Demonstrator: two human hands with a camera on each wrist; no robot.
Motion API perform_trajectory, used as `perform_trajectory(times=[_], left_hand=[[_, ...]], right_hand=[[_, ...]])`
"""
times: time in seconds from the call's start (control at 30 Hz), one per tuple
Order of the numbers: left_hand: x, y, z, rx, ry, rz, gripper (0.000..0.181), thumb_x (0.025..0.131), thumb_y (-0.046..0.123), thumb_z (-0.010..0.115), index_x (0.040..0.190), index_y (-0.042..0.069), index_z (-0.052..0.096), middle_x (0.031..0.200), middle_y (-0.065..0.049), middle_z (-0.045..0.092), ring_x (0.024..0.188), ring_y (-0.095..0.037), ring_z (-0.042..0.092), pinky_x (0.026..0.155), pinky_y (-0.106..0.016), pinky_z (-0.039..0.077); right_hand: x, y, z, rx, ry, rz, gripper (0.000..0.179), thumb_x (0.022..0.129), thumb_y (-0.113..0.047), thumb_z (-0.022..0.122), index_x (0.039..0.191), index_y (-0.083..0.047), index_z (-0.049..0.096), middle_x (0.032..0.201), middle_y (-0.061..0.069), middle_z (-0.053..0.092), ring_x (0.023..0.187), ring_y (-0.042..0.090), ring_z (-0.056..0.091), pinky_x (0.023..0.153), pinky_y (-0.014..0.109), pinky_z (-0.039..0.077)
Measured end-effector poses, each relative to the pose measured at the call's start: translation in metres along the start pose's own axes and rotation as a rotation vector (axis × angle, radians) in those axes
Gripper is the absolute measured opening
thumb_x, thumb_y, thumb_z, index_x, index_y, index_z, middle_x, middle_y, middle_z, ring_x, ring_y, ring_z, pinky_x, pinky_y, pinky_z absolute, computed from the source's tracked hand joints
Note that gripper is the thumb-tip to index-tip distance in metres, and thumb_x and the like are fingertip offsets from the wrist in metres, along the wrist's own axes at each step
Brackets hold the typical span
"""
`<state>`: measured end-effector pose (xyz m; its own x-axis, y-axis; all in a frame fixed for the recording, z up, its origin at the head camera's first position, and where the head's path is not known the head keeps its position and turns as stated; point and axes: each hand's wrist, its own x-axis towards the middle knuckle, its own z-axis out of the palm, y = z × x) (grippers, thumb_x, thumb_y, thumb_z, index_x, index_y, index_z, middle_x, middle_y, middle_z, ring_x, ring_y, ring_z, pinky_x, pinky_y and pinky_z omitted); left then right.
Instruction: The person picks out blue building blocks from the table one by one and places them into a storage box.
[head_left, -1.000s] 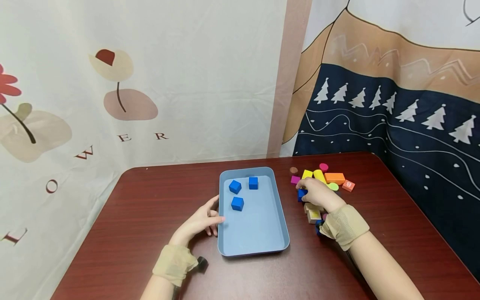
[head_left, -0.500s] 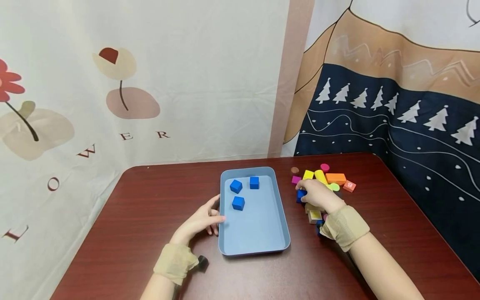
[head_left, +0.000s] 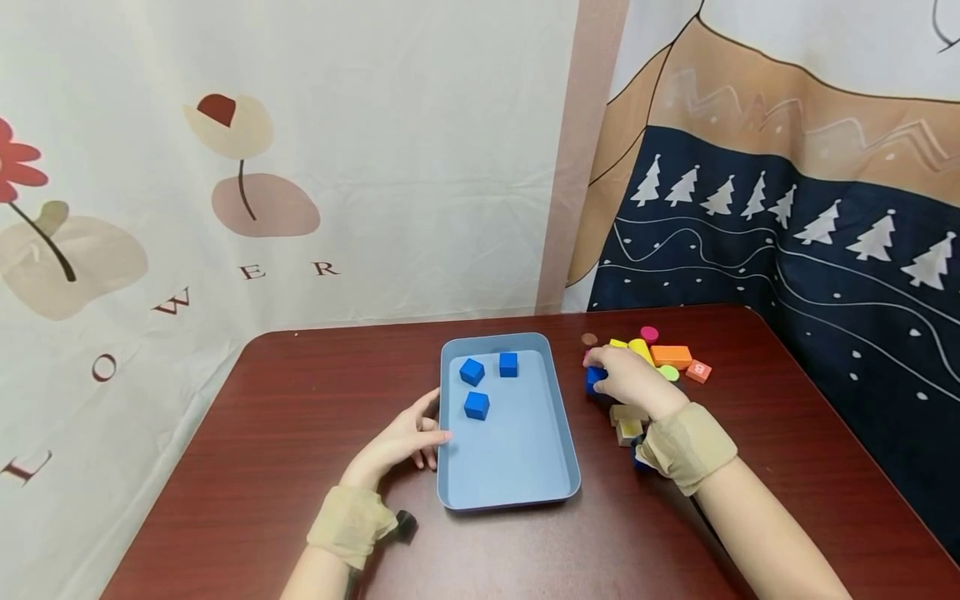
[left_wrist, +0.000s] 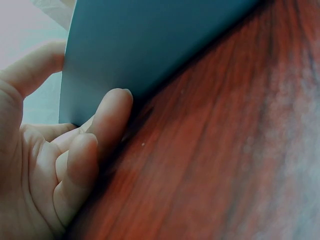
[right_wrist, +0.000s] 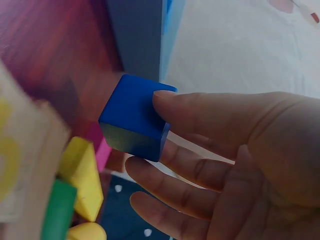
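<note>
Between thumb and fingers, my right hand [head_left: 633, 379] pinches a blue cube [right_wrist: 132, 115]. In the right wrist view the cube appears raised off the table, its sides mostly in sight. My left hand [head_left: 401, 437] holds the left wall of a blue-grey tray [head_left: 513, 467]. Its thumb hooks over the rim, and other fingertips [left_wrist: 114, 112] press the outer wall in the left wrist view. Three blue cubes lie inside the tray: one at the back left [head_left: 472, 372], another cube at the back right [head_left: 508, 365], and a third cube [head_left: 476, 406] nearer.
Right of the tray is a pile of mixed blocks: an orange block [head_left: 671, 357], a red-orange lettered cube [head_left: 698, 371], a pale wooden block [head_left: 628, 432], a yellow triangular block [right_wrist: 82, 177] and a green block [right_wrist: 59, 210]. Patterned cloth hangs behind the table [head_left: 285, 400].
My right hand has lifted the blue cube slightly and shifted a little left and away, baring more of the wooden blocks. The left hand and tray hold still.
</note>
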<state>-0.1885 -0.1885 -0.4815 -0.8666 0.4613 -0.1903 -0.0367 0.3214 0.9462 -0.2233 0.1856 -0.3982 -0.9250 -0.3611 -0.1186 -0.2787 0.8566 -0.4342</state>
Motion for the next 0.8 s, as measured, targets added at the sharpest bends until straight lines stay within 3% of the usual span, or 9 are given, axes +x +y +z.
perform_trajectory(times=[0.47, 0.8], left_hand=[[0.001, 0.000, -0.001, 0.003, 0.001, -0.003, 0.085, 0.089, 0.018, 0.069, 0.153, 0.008, 0.012, 0.077, -0.011, 0.066, 0.051, -0.026, 0.061, 0.045, -0.030, 0.047], [-0.001, 0.003, 0.000, -0.004, -0.005, -0.004, 0.083, 0.091, 0.013, 0.066, 0.153, 0.005, 0.011, 0.078, -0.012, 0.067, 0.052, -0.029, 0.061, 0.044, -0.030, 0.047]], right_hand=[[-0.007, -0.037, -0.019, -0.011, 0.108, -0.096, 0.035, 0.085, -0.006, 0.071, 0.119, 0.000, 0.061, 0.115, 0.018, 0.060, 0.101, 0.033, 0.057, 0.087, 0.049, 0.049], [-0.006, -0.068, -0.028, 0.005, 0.120, -0.136, 0.038, 0.086, -0.008, 0.072, 0.122, -0.002, 0.061, 0.117, 0.015, 0.060, 0.102, 0.031, 0.057, 0.088, 0.047, 0.049]])
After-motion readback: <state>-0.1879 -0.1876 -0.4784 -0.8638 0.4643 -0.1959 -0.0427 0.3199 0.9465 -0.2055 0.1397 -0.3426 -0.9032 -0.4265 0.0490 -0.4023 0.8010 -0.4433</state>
